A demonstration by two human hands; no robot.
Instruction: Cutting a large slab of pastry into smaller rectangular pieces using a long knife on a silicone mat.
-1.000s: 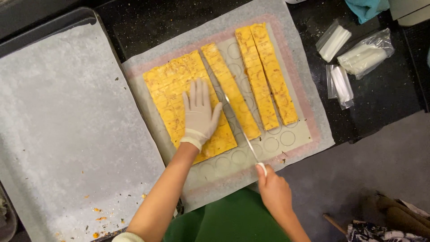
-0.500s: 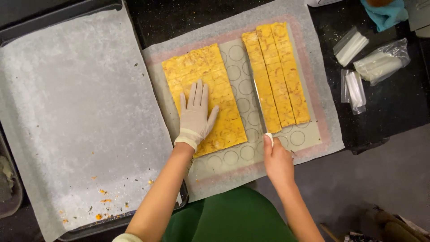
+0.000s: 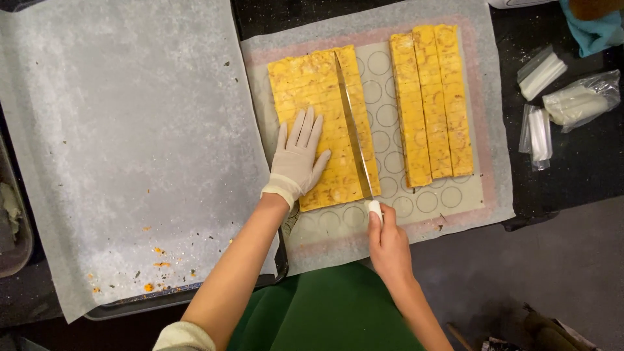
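Our gloved left hand [image 3: 297,159], fingers spread flat, steadies the soft, crumbly yellow slab [image 3: 318,123] | right hand [image 3: 388,244], fingers closed round the knife [image 3: 356,133] handle | we judge: hold by pressing flat

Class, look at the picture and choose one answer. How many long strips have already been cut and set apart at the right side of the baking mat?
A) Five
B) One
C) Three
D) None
C: three long yellow strips lie side by side at the right of the baking mat, apart from the uncut slab where the knife is cutting.
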